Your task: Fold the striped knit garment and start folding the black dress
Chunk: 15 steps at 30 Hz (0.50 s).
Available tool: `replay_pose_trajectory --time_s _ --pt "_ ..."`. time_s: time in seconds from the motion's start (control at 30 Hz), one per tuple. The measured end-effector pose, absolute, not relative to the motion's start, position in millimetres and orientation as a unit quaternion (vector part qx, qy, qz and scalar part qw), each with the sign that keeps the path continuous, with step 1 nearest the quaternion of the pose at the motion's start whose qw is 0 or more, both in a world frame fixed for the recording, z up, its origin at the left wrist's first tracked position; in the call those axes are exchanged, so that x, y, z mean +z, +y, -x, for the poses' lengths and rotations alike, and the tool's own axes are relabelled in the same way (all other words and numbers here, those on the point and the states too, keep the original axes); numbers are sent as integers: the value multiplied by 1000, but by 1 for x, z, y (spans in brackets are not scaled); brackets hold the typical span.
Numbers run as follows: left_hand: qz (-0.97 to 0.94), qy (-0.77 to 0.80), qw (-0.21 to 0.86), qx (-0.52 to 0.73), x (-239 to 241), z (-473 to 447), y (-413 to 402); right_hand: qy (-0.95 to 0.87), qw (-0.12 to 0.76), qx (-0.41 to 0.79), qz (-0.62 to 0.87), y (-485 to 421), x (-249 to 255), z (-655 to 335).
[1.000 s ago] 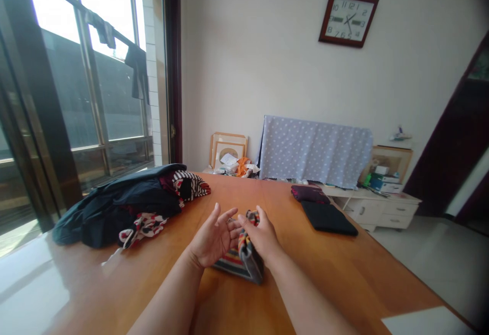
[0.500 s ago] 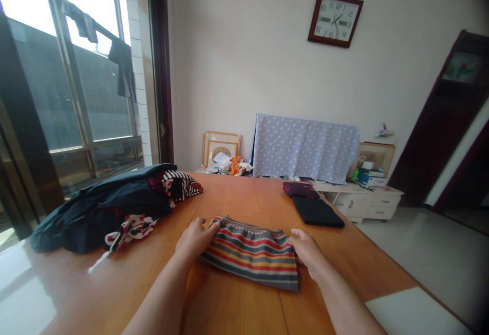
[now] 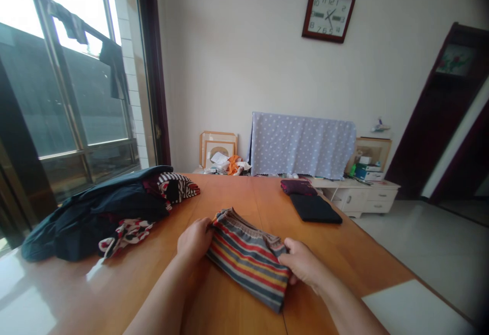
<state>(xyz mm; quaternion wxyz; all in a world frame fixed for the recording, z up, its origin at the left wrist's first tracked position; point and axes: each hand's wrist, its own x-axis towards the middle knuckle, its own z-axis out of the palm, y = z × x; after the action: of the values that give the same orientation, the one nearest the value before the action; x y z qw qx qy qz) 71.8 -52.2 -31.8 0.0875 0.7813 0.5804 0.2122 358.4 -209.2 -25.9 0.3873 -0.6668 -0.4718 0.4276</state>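
Observation:
Between my hands is a striped garment (image 3: 250, 261) in grey, red, yellow and white, with a gathered elastic waistband along its far edge. It looks like small shorts or a skirt; which one I cannot tell. My left hand (image 3: 195, 239) is closed on its upper left side, by the end of the waistband. On the right side, my right hand (image 3: 300, 262) pinches the cloth with the thumb on top. The garment hangs slanted, its right end nearer to me, low over the wooden table (image 3: 153, 284).
A heap of dark clothes (image 3: 95, 207) lies at the table's left, with a patterned cloth (image 3: 126, 235) at its near side. A folded black garment (image 3: 316, 208) and a folded purple one (image 3: 298, 187) lie at the far right. Behind stands a white cabinet (image 3: 376, 200).
Both hands have closed on the striped garment's sides. It has tilted, the right end coming nearer to me, and its waistband has opened a little. The view has shifted slightly.

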Motion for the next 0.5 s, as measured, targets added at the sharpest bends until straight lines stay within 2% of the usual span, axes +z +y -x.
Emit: replay_pose_trajectory --time_s 0.23,0.5 --pt "-790 558 -51 247 -20 -106 -72 -472 409 492 607 -258 -19 -335" --pt "-841 505 -78 177 9 -143 -73 -449 425 415 668 -285 -36 -344"
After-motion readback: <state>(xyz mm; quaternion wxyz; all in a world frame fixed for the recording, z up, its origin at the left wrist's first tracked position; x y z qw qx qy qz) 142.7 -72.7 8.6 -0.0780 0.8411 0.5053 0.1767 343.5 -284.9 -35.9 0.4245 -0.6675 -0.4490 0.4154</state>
